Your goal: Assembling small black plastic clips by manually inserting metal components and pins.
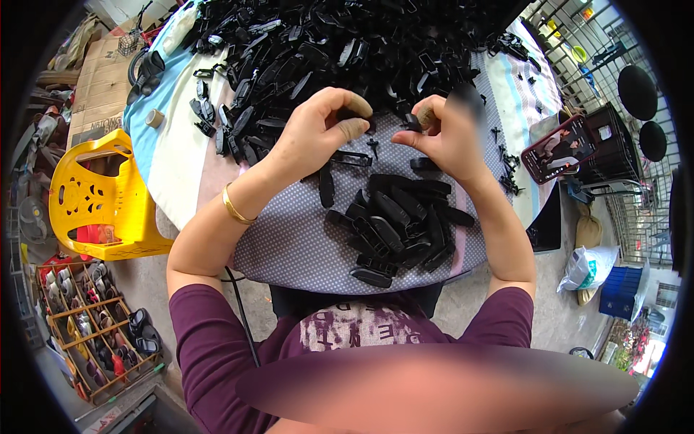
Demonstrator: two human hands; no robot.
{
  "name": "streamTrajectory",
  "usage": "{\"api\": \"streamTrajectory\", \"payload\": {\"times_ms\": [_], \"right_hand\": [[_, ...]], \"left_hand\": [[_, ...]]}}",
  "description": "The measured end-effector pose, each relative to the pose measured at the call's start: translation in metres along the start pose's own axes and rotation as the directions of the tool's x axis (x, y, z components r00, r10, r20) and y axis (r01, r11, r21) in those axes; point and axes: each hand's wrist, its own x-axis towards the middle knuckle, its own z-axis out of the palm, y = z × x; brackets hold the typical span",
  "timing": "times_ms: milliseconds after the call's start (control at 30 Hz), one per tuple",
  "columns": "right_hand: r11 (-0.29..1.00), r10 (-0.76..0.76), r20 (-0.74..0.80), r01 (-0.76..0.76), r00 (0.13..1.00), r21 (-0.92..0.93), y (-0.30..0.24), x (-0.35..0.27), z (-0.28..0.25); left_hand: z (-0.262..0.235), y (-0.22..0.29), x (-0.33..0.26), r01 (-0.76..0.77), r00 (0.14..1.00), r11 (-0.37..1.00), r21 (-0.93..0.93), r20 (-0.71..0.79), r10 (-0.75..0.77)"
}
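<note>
1. Nearest the person, a loose pile of black casings lies on the dotted surface, between the two forearms and nearer the body than either of the hands.
2. Beyond it, just on the near side of the left fingers, a slim black frame lies with its long axis running left to right.
3. A little farther, a tiny black clip lies in the gap between the hands, its long axis pointing roughly near to far; the left hand is slightly closer to it.
4. The hands are apart from each other. The right hand pinches a small black part, which lies to the right of the left fingertips (its long axis is too small to read). Left thumb and forefinger nearly meet; whether they grip anything, I cannot tell.
5. Farthest off, a great black heap spreads beyond both hands.
</note>
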Motion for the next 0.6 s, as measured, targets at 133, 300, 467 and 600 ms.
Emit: {"api": "streamTrajectory", "payload": {"times_ms": [133,300,467,600], "right_hand": [[0.941,0.189,-0.067,-0.161,0.98,0.299,-0.012,-0.001,0.006],[0.862,0.263,0.128,-0.293,0.956,0.414,-0.013,0.0,0.001],[0.902,0.223,0.209,-0.283,0.952,0.326,-0.022,-0.004,0.002],[0.976,-0.023,0.101,0.0,0.995,0.217,-0.026,-0.004,0.006]], "left_hand": [[0.009,0.0,-0.005,-0.014,0.999,0.987,-0.161,-0.038,0.008],[0.008,0.002,-0.004,0.158,0.985,0.894,-0.419,0.128,-0.114],[0.015,-0.002,-0.004,0.096,0.99,0.929,-0.356,0.129,-0.053],[0.013,-0.004,-0.003,0.138,0.986,0.891,-0.431,0.142,-0.084]]}}
